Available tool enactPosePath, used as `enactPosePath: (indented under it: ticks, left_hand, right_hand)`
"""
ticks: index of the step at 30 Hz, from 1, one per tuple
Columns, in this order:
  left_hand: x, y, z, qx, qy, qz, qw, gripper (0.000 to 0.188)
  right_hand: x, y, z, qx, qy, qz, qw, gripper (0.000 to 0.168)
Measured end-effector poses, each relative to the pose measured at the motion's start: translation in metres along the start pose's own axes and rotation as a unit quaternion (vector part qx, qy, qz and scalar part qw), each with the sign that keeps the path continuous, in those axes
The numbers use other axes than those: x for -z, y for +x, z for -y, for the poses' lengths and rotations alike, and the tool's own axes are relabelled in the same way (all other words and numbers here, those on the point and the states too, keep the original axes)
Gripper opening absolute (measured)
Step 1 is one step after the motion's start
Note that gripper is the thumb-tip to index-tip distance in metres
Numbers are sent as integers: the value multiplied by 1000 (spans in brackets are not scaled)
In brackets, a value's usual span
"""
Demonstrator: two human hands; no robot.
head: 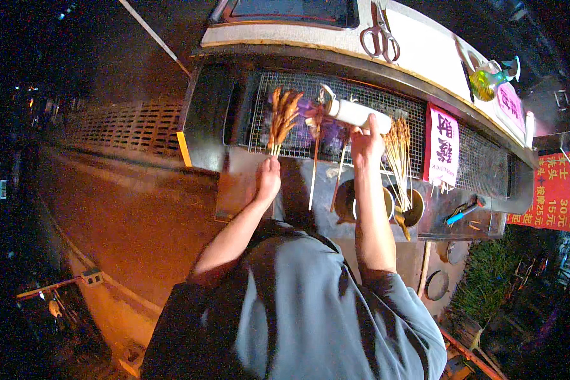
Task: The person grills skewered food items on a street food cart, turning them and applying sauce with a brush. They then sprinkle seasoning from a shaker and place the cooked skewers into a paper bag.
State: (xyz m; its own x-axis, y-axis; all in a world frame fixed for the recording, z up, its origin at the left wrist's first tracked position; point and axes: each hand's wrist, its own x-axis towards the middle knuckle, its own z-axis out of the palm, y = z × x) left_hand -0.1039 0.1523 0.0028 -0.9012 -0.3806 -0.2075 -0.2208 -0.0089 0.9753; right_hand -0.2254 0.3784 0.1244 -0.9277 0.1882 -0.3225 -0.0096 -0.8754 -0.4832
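In my left hand (269, 179) is a bundle of skewers by their sticks, with browned pieces of food (285, 114) fanned out above the wire grill mesh (261, 109). My right hand (366, 146) grips a white plastic shaker bottle (354, 113). The bottle lies nearly sideways, its flip lid (327, 90) lifted and its mouth towards the left. Below it, a few single skewers (317, 137) rest on the mesh, their sticks over the near edge. Just right of my right hand, a larger bunch of skewers (398, 152) leans across the grill.
Round containers (415, 209) sit at the grill's near side. A pink printed bag (441, 142) covers part of the mesh. Scissors (381, 35) and a spray bottle (487, 83) occupy the far white counter (422, 38). A blue-handled tool (463, 212) lies on the right shelf.
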Motion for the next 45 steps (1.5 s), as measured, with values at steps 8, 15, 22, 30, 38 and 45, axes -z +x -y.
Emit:
enactPosePath:
  ticks: [8,15,22,30,38,45]
  left_hand:
    - [14,10,-39,364,-561,399,627,33]
    - [16,24,-8,341,-619,405,581,26]
    - [32,17,-13,300,-546,353,698,36]
    - [47,1,-20,244,-316,329,856,34]
    - [54,-17,-41,229,-167,306,909,35]
    - [60,-33,-38,256,-152,282,912,34]
  right_hand:
    - [-17,-12,13,35,-66,-13,997,20]
    - [7,55,1,114,-202,-74,970,26]
    - [-22,18,-50,93,-319,64,941,24]
    - [-19,26,-51,118,-330,63,934,26]
    - [-23,66,-52,148,-298,57,941,17]
    - [-38,84,-59,170,-252,6,953,27]
